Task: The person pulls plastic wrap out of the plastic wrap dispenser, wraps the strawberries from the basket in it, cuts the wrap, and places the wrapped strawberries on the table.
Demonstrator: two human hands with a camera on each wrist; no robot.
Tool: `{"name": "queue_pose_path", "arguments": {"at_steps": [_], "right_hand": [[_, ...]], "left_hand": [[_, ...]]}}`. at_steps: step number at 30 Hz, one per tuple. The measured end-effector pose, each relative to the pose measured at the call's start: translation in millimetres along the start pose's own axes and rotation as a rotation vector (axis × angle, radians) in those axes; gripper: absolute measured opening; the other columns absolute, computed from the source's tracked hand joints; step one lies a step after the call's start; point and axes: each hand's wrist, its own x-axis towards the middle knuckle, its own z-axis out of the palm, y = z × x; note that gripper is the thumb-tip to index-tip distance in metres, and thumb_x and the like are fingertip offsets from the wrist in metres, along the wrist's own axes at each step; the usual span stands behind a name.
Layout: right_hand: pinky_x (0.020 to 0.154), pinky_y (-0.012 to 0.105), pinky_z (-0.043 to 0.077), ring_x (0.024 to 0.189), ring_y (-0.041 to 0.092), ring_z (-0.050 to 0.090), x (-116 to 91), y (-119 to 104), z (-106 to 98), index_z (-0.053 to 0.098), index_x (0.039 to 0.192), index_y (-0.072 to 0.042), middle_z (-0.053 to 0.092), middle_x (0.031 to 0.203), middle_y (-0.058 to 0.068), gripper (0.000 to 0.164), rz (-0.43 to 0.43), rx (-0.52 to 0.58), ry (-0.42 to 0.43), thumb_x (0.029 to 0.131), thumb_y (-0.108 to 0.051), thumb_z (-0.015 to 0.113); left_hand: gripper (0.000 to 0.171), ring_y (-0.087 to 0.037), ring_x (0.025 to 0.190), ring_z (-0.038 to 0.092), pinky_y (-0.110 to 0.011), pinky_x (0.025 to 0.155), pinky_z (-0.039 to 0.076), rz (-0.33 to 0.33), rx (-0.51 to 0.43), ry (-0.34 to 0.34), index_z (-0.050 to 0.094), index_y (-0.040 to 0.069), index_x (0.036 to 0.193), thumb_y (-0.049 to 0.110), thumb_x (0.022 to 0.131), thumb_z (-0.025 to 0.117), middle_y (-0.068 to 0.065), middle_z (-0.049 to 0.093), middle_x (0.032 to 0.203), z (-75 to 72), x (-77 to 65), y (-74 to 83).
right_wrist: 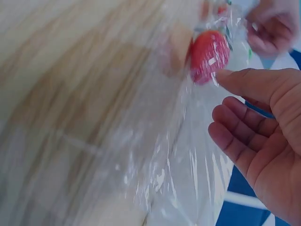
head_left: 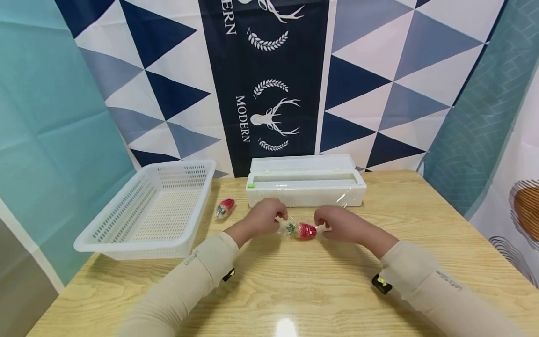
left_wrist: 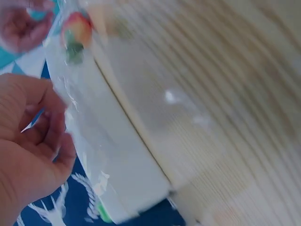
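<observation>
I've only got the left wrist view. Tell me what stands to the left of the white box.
Observer: A white slotted basket, seen in the head view.
Operator: Report on the box's lid.
Observer: Open; the head view shows the lid tilted up along the back of the white box.
Operator: Now give me the right thumb.
Observer: In the right wrist view, the right hand's thumb shows beside the strawberry's red end; touching or not, I can't tell.
</observation>
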Motion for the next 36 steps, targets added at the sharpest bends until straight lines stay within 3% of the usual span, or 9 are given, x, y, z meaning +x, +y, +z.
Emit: {"name": "queue_pose_path", "arguments": {"at_steps": [5, 10, 14, 17, 25, 30, 36], "right_hand": [[0.069, 0.031, 0.05, 0.074, 0.016, 0.055, 12.5, -7.9, 10.8, 0.061, 0.088, -0.008, 0.057, 0.083, 0.0, 0.027, -0.024, -0.019, -0.018, 0.071, -0.001, 0.082], [0.066, 0.03, 0.046, 0.072, 0.013, 0.048, 18.8, -10.7, 14.5, 0.059, 0.088, -0.008, 0.054, 0.081, -0.001, 0.031, 0.035, -0.039, -0.03, 0.07, -0.004, 0.084], [0.064, 0.029, 0.043, 0.07, 0.013, 0.046, 22.6, -10.7, 17.7, 0.057, 0.087, -0.009, 0.053, 0.079, -0.002, 0.032, 0.059, -0.044, -0.029, 0.07, -0.004, 0.084], [0.063, 0.029, 0.044, 0.07, 0.012, 0.046, 25.0, -10.2, 19.9, 0.056, 0.086, -0.01, 0.053, 0.078, -0.003, 0.032, 0.066, -0.046, -0.023, 0.07, -0.002, 0.083], [0.063, 0.028, 0.045, 0.07, 0.013, 0.048, 27.4, -7.5, 20.3, 0.059, 0.087, -0.011, 0.056, 0.078, -0.003, 0.024, 0.103, -0.006, -0.026, 0.077, -0.005, 0.08], [0.067, 0.03, 0.048, 0.072, 0.014, 0.054, 27.2, -0.8, 17.1, 0.062, 0.089, -0.009, 0.06, 0.081, -0.003, 0.015, 0.095, 0.053, -0.017, 0.083, -0.005, 0.075], [0.073, 0.035, 0.05, 0.079, 0.014, 0.059, 29.2, 15.2, 15.8, 0.065, 0.094, -0.007, 0.064, 0.085, -0.002, 0.006, 0.108, 0.13, 0.009, 0.09, -0.007, 0.069]], "left_hand": [[0.021, -0.014, 0.079, 0.054, -0.026, 0.076, 0.046, 0.052, 0.018, 0.046, 0.07, 0.008, 0.085, -0.008, 0.08, 0.058, 0.0, 0.063, 0.082, 3.6, 5.0, 17.6], [0.006, -0.012, 0.076, 0.051, -0.023, 0.07, 0.044, 0.014, 0.007, -0.078, 0.068, 0.008, 0.09, 0.005, 0.084, 0.066, 0.0, 0.062, 0.081, 5.6, 7.9, 19.1], [0.019, -0.011, 0.073, 0.05, -0.023, 0.066, 0.043, -0.045, 0.033, -0.171, 0.065, 0.007, 0.092, 0.014, 0.078, 0.077, 0.001, 0.059, 0.078, 8.5, 7.6, 12.8], [0.025, -0.011, 0.074, 0.051, -0.023, 0.067, 0.044, -0.074, 0.046, -0.194, 0.064, 0.007, 0.092, 0.015, 0.076, 0.08, 0.003, 0.058, 0.079, 11.5, 7.9, 8.5], [0.021, -0.011, 0.075, 0.05, -0.022, 0.067, 0.044, -0.087, 0.086, -0.206, 0.064, 0.011, 0.093, 0.013, 0.079, 0.079, 0.006, 0.056, 0.079, 17.9, 13.7, 4.1], [0.009, -0.011, 0.078, 0.052, -0.022, 0.072, 0.045, -0.089, 0.047, -0.19, 0.068, 0.01, 0.094, 0.005, 0.086, 0.068, 0.004, 0.06, 0.083, 16.7, 16.7, -0.7], [0.011, -0.012, 0.082, 0.054, -0.026, 0.079, 0.048, -0.098, -0.017, -0.13, 0.069, 0.007, 0.097, 0.004, 0.091, 0.061, 0.0, 0.065, 0.089, 14.4, 23.6, -6.8]]}}
